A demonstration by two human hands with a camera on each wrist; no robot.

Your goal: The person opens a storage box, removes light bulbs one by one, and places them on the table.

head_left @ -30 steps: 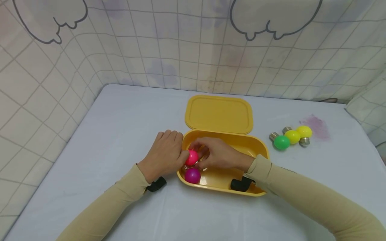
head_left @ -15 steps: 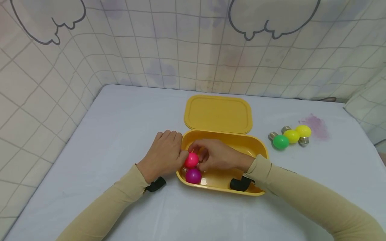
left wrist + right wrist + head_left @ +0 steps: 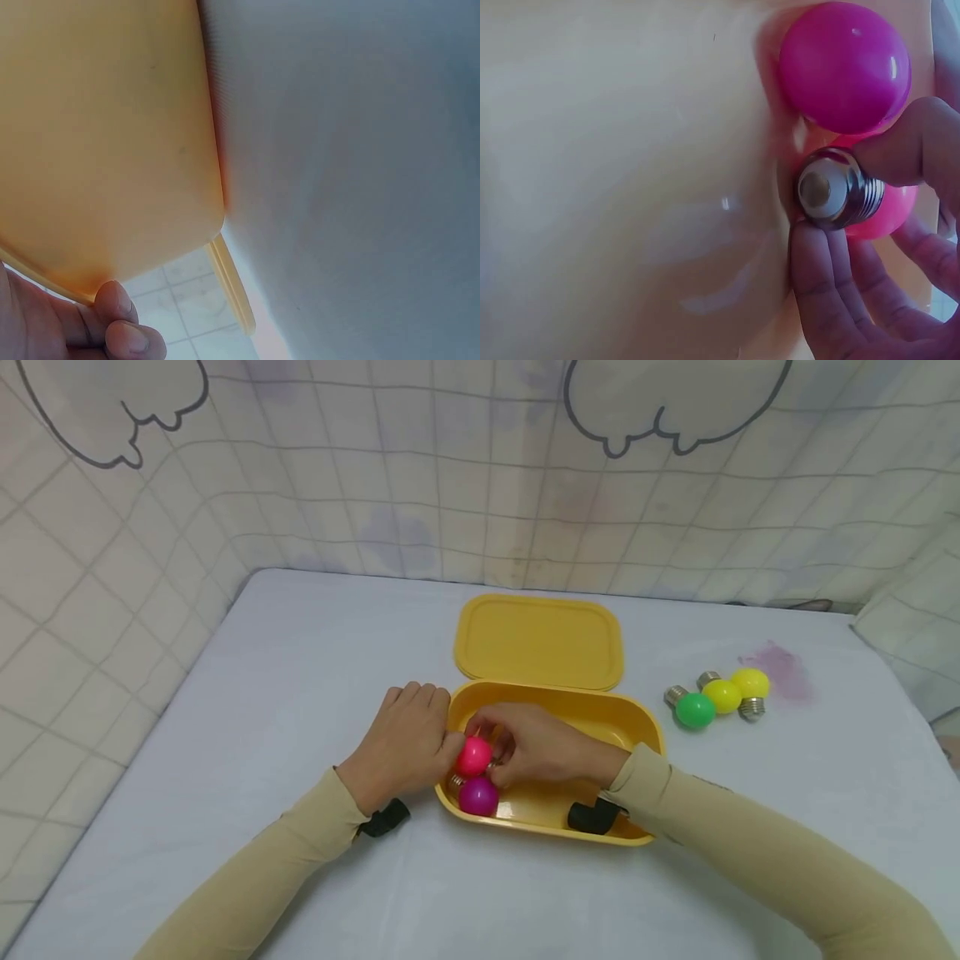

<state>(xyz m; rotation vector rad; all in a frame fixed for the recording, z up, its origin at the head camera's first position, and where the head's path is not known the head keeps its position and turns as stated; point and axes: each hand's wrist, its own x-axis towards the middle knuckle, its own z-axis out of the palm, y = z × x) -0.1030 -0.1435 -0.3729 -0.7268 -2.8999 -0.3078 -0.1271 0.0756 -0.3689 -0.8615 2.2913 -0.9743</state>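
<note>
My left hand (image 3: 405, 743) grips the left rim of the yellow box (image 3: 577, 832); in the left wrist view its curled fingers (image 3: 129, 339) press on the box edge. Inside the box, my right hand (image 3: 536, 745) pinches a pink light bulb (image 3: 474, 757) by its metal screw base (image 3: 836, 189), between thumb and fingers. The base points toward the right wrist camera. A purple light bulb (image 3: 478, 797) lies in the box's left end beside the pink one, its base (image 3: 456, 782) partly hidden in the head view.
The yellow lid (image 3: 538, 642) lies flat behind the box. On the right of the table are a green bulb (image 3: 695, 711) and two yellow bulbs, one in the middle (image 3: 722, 696) and one at the end (image 3: 751, 683). A gridded cloth wall (image 3: 420, 485) stands behind.
The pink bulb has shifted slightly toward the purple bulb since the first frame. Both hands keep their holds, and the whole scene has drifted slightly left in the view.
</note>
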